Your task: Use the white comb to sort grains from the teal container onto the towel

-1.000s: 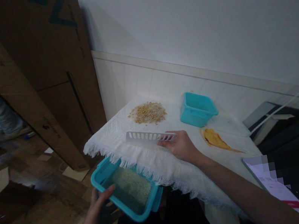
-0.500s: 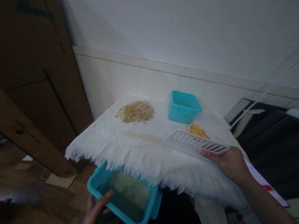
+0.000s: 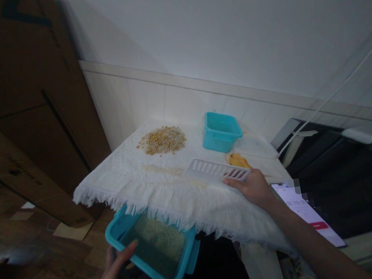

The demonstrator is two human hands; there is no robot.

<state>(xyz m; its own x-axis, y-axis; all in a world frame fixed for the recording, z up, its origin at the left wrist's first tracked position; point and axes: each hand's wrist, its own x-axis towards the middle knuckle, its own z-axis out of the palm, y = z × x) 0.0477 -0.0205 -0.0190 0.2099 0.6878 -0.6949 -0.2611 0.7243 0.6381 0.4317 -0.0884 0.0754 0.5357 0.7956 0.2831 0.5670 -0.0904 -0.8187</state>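
Observation:
My left hand (image 3: 117, 270) grips a teal plastic box (image 3: 151, 250) holding pale rice, held just under the fringed front edge of a white cloth (image 3: 177, 198) on a small table. My right hand (image 3: 253, 187) is closed on one end of a white slotted plastic strip (image 3: 214, 172), whose long edge rests on the cloth. A thin line of rice grains (image 3: 163, 171) lies on the cloth left of the strip. A pile of yellow beans (image 3: 162, 140) sits at the cloth's far side, and a second teal box (image 3: 221, 131) stands to its right.
A yellow-orange smear (image 3: 237, 160) marks the cloth by the second box. A phone with a lit screen (image 3: 307, 214) lies at the table's right edge. Tall cardboard panels (image 3: 10, 92) lean at the left. A white cable (image 3: 335, 95) crosses a dark surface at right.
My right hand swung the slotted strip from the cloth's left front to the right, then back a little toward the middle. A line of rice now shows on the cloth. The left hand kept the box still.

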